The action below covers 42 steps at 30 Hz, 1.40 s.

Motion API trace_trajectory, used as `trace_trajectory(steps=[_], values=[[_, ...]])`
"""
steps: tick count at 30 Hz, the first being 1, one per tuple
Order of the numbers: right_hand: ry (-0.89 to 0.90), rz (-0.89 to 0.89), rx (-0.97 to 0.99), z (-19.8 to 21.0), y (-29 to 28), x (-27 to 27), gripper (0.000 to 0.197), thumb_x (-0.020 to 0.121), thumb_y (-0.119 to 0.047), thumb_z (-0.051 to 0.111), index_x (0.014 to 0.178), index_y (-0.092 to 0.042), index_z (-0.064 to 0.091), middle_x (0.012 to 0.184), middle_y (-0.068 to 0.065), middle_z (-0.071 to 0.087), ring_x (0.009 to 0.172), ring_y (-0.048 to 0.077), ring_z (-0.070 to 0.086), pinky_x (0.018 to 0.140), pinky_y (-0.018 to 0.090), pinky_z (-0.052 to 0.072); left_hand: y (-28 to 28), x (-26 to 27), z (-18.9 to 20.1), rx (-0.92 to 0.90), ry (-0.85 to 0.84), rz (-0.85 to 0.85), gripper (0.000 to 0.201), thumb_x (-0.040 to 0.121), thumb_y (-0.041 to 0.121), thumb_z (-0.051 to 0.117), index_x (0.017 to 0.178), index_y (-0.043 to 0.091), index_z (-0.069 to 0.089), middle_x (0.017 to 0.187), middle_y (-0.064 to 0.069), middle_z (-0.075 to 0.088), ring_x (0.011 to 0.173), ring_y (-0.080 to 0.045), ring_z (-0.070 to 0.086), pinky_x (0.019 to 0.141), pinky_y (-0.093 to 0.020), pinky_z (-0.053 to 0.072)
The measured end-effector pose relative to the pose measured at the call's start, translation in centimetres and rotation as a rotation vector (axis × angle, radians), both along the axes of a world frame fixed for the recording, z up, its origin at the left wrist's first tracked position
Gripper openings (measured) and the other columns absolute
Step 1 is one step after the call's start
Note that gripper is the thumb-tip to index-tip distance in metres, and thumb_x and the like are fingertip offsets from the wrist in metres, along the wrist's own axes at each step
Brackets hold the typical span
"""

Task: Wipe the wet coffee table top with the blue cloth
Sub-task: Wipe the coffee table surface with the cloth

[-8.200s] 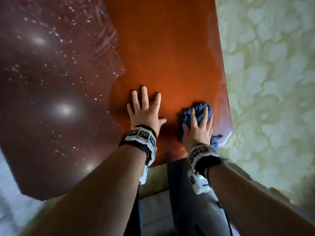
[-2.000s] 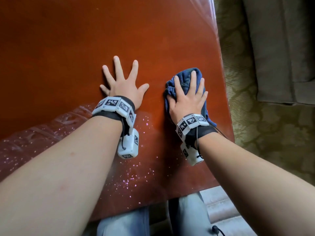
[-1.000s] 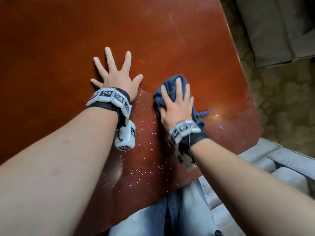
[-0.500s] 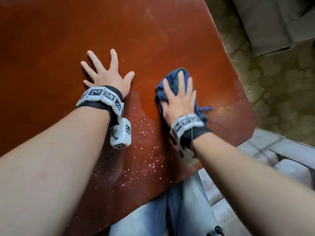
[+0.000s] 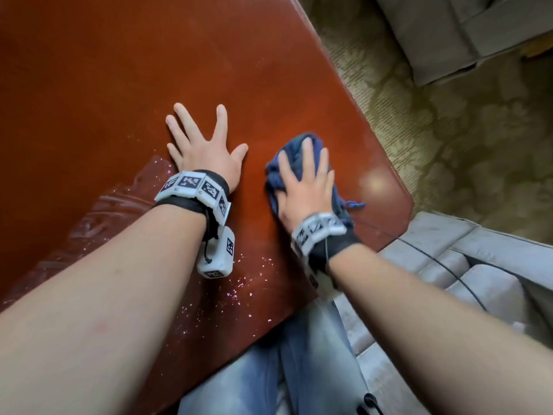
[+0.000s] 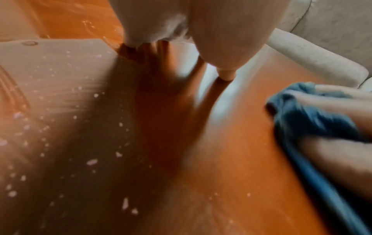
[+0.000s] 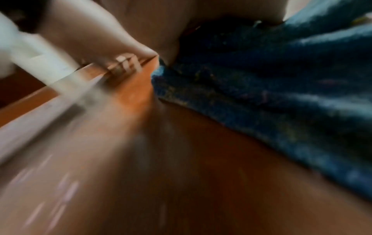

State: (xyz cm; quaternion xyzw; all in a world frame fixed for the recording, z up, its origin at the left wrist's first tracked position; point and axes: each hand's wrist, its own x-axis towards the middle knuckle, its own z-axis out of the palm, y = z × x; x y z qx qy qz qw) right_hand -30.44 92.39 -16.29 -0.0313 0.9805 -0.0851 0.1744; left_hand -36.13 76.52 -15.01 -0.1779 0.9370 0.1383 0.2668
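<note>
The glossy red-brown coffee table top [image 5: 149, 70] fills most of the head view. My right hand [image 5: 305, 181] lies flat with straight fingers on the bunched blue cloth [image 5: 294, 148], pressing it onto the table near the right front corner. My left hand [image 5: 203, 148] rests flat beside it, fingers spread on the bare wood. Water droplets [image 5: 239, 283] speckle the surface near the front edge, behind both wrists. In the left wrist view the blue cloth [image 6: 306, 120] shows at the right under blurred fingers. The right wrist view is motion-blurred, with the blue cloth [image 7: 281, 89] at the right.
A wet streaked patch [image 5: 98, 211] lies left of my left wrist. The table's rounded right corner [image 5: 404, 202] borders patterned green carpet [image 5: 463, 145]. A grey sofa [image 5: 449, 31] stands at the top right. Grey cushions [image 5: 478, 280] and my jeans [image 5: 284, 369] sit below the front edge.
My right hand with the cloth has slid a little towards the table's right corner over the last second. My left hand stays planted flat. The head view has tilted.
</note>
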Motion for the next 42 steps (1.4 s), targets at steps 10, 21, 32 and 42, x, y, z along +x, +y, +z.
trace_trajectory(steps=[10,21,32,42], values=[[-0.067,0.001,-0.007,0.5,9.9,0.4,0.062,0.08,-0.035,0.046,0.141,-0.024,0.041,0.154,0.019,0.02,0.136,0.05,0.018,0.101,0.063,0.03,5.5,0.7,0.5,0.008,-0.096,0.031,0.073,0.096,0.058,0.04,0.152,0.04,-0.003,0.156,-0.02,-0.026,0.143,-0.041,-0.021,0.113,-0.065,0.005],[-0.136,0.047,-0.065,0.8,9.6,4.6,0.068,0.082,-0.027,0.061,0.145,-0.028,0.033,0.157,0.012,0.009,0.142,0.043,0.005,0.109,0.06,0.016,8.1,0.8,0.7,0.005,-0.097,0.064,0.074,0.095,0.058,0.042,0.153,0.04,-0.001,0.157,-0.018,-0.025,0.144,-0.04,-0.02,0.112,-0.065,0.006],[-0.089,-0.133,-0.024,0.7,9.2,-1.4,0.065,0.088,-0.037,0.049,0.147,-0.026,0.026,0.158,0.011,0.003,0.142,0.042,0.0,0.111,0.058,0.011,10.5,1.7,0.6,-0.004,-0.091,-0.004,0.072,0.095,0.059,0.04,0.152,0.043,-0.001,0.158,-0.014,-0.024,0.145,-0.039,-0.02,0.111,-0.067,0.006],[-0.178,-0.11,0.002,1.6,16.2,4.7,0.066,0.089,-0.032,0.052,0.148,-0.029,0.022,0.158,0.01,-0.003,0.143,0.038,-0.004,0.113,0.056,0.007,10.6,2.1,0.5,-0.028,-0.102,-0.016,0.071,0.095,0.06,0.038,0.151,0.044,-0.002,0.158,-0.011,-0.025,0.145,-0.036,-0.02,0.112,-0.067,0.006]])
